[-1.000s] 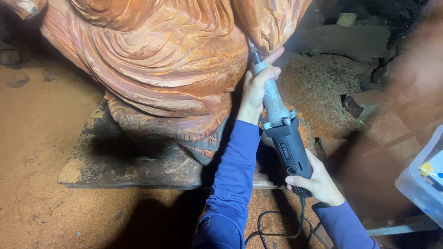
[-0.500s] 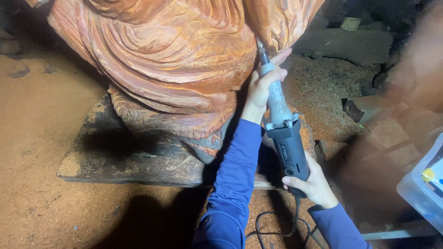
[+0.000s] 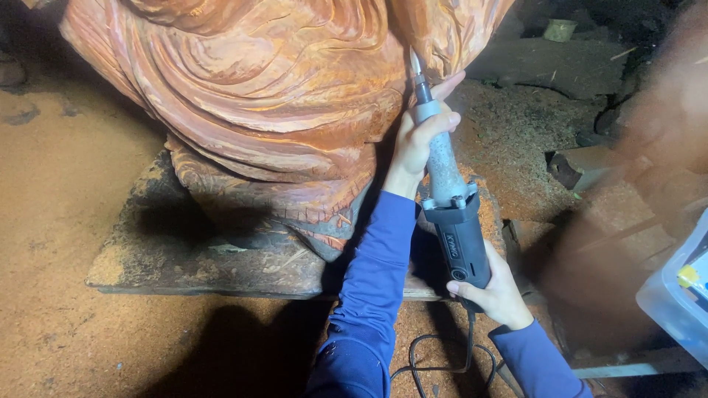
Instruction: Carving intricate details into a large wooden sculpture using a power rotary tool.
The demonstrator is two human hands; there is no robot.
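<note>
The left hand [image 3: 419, 140] gripped the pale neck of a grey-and-black electric die grinder [image 3: 450, 214]; the right hand [image 3: 495, 291] clasped its black rear body. The bit met a fold of the large reddish carved wooden sculpture [image 3: 265, 96], standing on a sawdust-strewn wooden slab [image 3: 147, 258]. Light, steady pressure along the groove seemed advisable.

Reddish sawdust [image 3: 66, 221] is covering the floor from seven to ten o'clock. A clear plastic tub [image 3: 675, 298] is sitting at four o'clock, and dark stone slabs [image 3: 542, 70] are lying at one o'clock.
</note>
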